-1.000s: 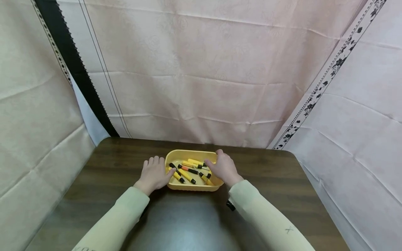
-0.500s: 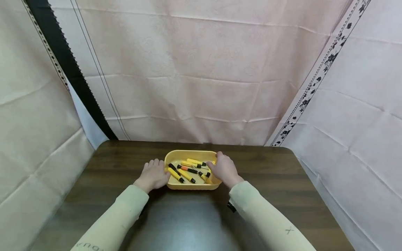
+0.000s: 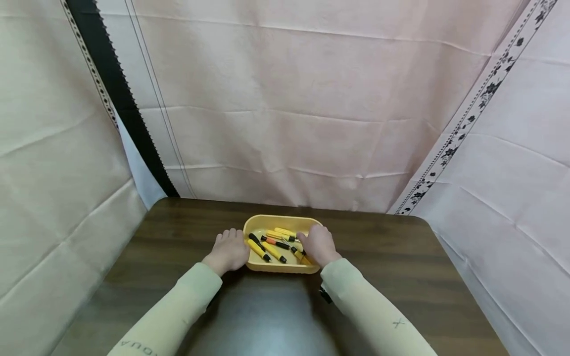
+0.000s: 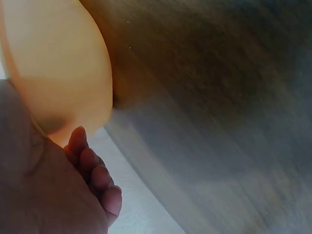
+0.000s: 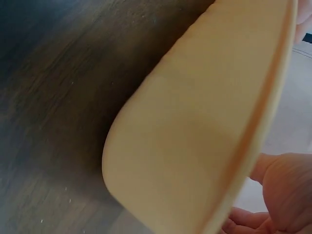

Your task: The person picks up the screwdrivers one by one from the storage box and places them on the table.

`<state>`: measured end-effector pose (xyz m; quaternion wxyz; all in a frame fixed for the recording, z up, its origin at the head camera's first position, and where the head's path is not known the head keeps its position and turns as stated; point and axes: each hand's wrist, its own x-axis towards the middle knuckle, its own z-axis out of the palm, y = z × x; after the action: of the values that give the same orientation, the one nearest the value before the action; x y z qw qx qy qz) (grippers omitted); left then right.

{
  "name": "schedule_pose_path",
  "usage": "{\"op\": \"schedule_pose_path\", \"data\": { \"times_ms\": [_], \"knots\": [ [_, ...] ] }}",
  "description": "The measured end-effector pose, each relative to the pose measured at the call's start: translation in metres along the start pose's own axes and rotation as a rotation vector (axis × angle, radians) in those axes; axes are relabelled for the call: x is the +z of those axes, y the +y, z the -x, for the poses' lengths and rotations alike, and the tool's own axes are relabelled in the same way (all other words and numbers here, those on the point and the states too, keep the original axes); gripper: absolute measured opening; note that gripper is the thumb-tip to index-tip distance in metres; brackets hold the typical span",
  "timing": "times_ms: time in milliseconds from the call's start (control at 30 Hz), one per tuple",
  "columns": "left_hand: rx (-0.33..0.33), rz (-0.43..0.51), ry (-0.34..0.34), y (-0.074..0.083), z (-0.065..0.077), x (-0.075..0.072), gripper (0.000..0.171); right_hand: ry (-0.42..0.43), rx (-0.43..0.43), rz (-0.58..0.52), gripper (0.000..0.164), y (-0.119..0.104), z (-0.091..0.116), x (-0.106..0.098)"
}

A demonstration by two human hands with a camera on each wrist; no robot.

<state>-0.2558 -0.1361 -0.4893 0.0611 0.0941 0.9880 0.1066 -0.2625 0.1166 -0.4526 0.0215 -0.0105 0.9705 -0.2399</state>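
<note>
A yellow plastic tray stands on the dark wooden table. Inside lie several slim tools with yellow-and-black handles, a few showing thin metal shafts like screwdrivers. An orange-and-black one and a mostly black one lie among them. My left hand grips the tray's left end, thumb at the rim and fingers along the outside. At the opposite end, my right hand holds the wall, its thumb over the rim; the right wrist view shows fingers outside. The hand covers the tray's right corner and some tool ends.
The wooden table extends around the tray, with its far edge close behind it. Pale cloth hangs beyond that edge and on both sides.
My left thumb has drawn back from over the tools to the rim. The right hand has settled lower onto the tray's right end. The head view has shifted slightly.
</note>
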Motion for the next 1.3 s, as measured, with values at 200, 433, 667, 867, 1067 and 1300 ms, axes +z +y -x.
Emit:
{"op": "schedule_pose_path", "data": {
  "times_ms": [200,433,667,867,1067,1300],
  "knots": [
    [0.008,0.006,-0.002,0.005,0.000,0.003,0.035,-0.003,-0.008,0.061,0.054,0.009,-0.008,0.013],
    [0.014,-0.004,0.004,0.009,-0.001,0.003,0.036,-0.014,0.018,0.103,0.041,0.018,-0.015,0.023],
    [0.015,-0.032,-0.002,0.012,-0.004,0.001,0.039,0.007,0.041,0.013,0.026,0.023,-0.014,0.019],
    [0.004,-0.020,-0.005,0.011,-0.006,0.000,0.041,0.012,0.029,-0.076,0.029,0.020,-0.014,0.015],
    [-0.019,-0.024,-0.006,0.006,-0.007,0.002,0.040,0.007,0.054,-0.315,0.039,0.015,-0.017,0.005],
    [-0.033,-0.012,-0.015,0.000,-0.003,0.000,0.040,0.010,0.017,-0.615,0.032,0.015,-0.018,-0.019]
  ]
}}
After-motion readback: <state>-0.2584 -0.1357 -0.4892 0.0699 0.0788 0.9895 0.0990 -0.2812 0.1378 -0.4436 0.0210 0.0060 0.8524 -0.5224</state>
